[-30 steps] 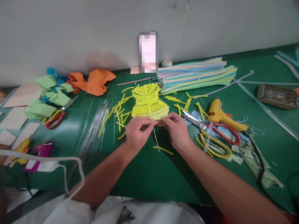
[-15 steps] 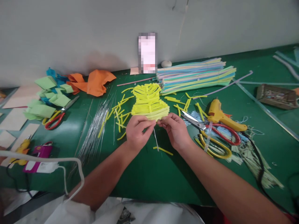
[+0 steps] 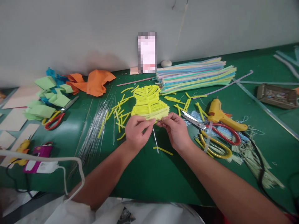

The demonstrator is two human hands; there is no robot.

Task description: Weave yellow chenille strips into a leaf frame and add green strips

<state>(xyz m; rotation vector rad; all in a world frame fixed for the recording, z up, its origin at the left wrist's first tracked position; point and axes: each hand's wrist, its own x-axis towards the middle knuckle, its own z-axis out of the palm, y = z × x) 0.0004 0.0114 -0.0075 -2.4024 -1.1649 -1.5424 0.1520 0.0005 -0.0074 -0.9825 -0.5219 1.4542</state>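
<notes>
Both hands work at the near edge of the piece [image 3: 149, 101] — rows of yellow strips with a raised line down the middle — held just above the surface [image 3: 163, 180]. The left hand [image 3: 138, 132] pinches that edge between thumb and fingers; the right hand [image 3: 175, 129] is closed on it just beside, though exactly what lies between its fingertips is hidden. A thin wire [image 3: 155, 141] runs out between the hands toward the wearer. The step in hand looks like setting or pressing the palest, nearest rows, and the next move seems to call for a steady pinch there, rows level and wire central. Cut strips [image 3: 120, 116] lie left of the piece; scissors [image 3: 202, 125] and a glue gun [image 3: 224, 118] rest near the right hand.
</notes>
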